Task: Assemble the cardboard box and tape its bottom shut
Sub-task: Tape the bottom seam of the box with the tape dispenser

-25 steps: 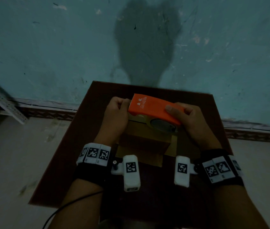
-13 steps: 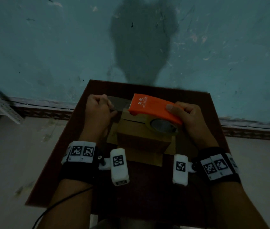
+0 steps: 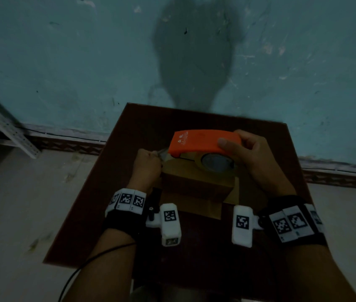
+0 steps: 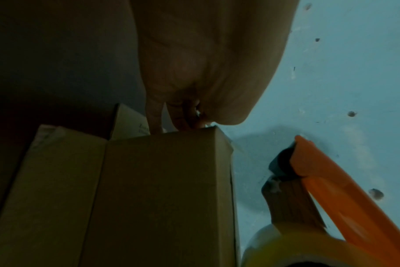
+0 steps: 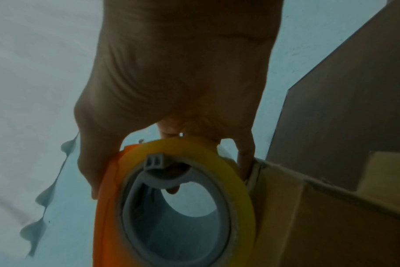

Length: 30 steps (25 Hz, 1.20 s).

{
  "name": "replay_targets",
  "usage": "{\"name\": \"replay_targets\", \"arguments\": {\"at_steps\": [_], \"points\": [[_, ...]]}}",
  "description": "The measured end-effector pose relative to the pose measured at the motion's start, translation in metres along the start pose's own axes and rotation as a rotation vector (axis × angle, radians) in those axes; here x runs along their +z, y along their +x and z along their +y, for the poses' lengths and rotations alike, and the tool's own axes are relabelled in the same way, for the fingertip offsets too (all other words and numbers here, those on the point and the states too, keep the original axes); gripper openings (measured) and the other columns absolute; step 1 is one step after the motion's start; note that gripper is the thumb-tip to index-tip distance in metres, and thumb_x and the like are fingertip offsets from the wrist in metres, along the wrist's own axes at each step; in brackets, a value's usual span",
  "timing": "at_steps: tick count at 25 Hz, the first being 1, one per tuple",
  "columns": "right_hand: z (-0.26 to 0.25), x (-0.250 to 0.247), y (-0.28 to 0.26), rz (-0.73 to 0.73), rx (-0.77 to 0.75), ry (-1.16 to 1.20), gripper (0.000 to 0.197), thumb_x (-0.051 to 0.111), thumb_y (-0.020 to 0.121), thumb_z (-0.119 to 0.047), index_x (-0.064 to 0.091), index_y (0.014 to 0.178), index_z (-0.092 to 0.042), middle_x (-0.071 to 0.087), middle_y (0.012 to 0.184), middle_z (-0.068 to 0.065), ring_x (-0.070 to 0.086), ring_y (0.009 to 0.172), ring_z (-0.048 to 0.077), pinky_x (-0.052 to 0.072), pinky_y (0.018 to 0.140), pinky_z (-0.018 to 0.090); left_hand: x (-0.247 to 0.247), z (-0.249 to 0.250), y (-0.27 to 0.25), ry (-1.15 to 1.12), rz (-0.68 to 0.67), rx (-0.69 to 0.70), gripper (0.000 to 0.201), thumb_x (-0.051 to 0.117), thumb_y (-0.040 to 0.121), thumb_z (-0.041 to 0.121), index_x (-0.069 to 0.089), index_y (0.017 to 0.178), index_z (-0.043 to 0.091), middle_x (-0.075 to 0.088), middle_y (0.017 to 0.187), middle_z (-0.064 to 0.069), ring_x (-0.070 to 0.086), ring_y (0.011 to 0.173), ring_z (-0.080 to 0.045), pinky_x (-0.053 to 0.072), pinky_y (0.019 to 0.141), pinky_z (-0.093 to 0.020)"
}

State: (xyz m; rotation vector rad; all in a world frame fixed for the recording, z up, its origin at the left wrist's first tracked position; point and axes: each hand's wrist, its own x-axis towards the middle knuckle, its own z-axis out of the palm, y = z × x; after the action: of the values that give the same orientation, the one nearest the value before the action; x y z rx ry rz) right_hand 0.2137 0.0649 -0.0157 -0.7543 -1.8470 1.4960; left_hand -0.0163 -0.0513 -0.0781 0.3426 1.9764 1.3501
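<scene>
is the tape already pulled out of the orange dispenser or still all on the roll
Pulled out. A short strip runs from the orange dispenser mouth to the left hand, whose fingers pinch its end at the cardboard box top edge. The right hand holds the dispenser.

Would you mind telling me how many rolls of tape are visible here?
1: the tape roll sits in the orange dispenser gripped by the right hand above the cardboard box. Others may be hidden.
</scene>
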Motion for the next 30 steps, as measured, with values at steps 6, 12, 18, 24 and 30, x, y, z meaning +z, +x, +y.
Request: {"name": "replay_targets", "arguments": {"at_steps": [6,12,18,24,30], "points": [[-0.005,0.003,-0.002,-0.014,0.007,0.0,0.043,0.078,0.086,-0.044,0.074,0.103,-0.005,0.079,0.09,0.009,0.078,0.082,0.022,0.062,0.071,0.035,0.002,-0.003,0.004,-0.003,-0.042,-0.058,0.015,0.052,0.109,0.026,0.057,0.117,0.013,0.066,0.117,-0.014,0.068,0.107,-0.03,0.058,0.099,-0.056],[-0.004,0.004,-0.003,-0.012,0.023,0.013,0.053,0.078,0.083,-0.048,0.074,0.112,-0.003,0.08,0.104,0.018,0.079,0.094,0.036,0.063,0.08,0.047,0.001,-0.008,0.003,0.029,-0.167,-0.074,0.018,0.053,0.11,0.035,0.06,0.112,0.018,0.069,0.118,-0.017,0.067,0.097,-0.028,0.054,0.077,-0.044],[-0.004,0.004,-0.002,-0.019,0.062,0.044,0.056,0.079,0.082,-0.048,0.075,0.115,-0.003,0.081,0.106,0.019,0.079,0.097,0.038,0.064,0.089,0.054,-0.005,-0.013,0.001,0.129,-0.241,-0.161,0.023,0.057,0.109,0.036,0.055,0.121,0.017,0.066,0.114,-0.009,0.067,0.101,-0.024,0.059,0.087,-0.044],[-0.005,0.005,-0.002,-0.008,0.078,0.06,0.051,0.078,0.085,-0.042,0.075,0.117,-0.003,0.081,0.107,0.02,0.079,0.099,0.04,0.061,0.093,0.059,-0.004,-0.01,-0.001,0.014,-0.085,-0.034,0.014,0.06,0.107,0.03,0.063,0.116,0.02,0.068,0.119,-0.009,0.07,0.106,-0.026,0.061,0.094,-0.048],[-0.007,0.005,-0.004,-0.01,0.076,0.064,0.053,0.079,0.084,-0.042,0.075,0.117,-0.001,0.082,0.105,0.02,0.08,0.096,0.037,0.063,0.087,0.05,0.005,-0.001,-0.009,-0.004,-0.097,0.113,0.022,0.055,0.109,0.037,0.067,0.113,0.018,0.071,0.111,-0.009,0.071,0.1,-0.023,0.058,0.086,-0.042]]}}
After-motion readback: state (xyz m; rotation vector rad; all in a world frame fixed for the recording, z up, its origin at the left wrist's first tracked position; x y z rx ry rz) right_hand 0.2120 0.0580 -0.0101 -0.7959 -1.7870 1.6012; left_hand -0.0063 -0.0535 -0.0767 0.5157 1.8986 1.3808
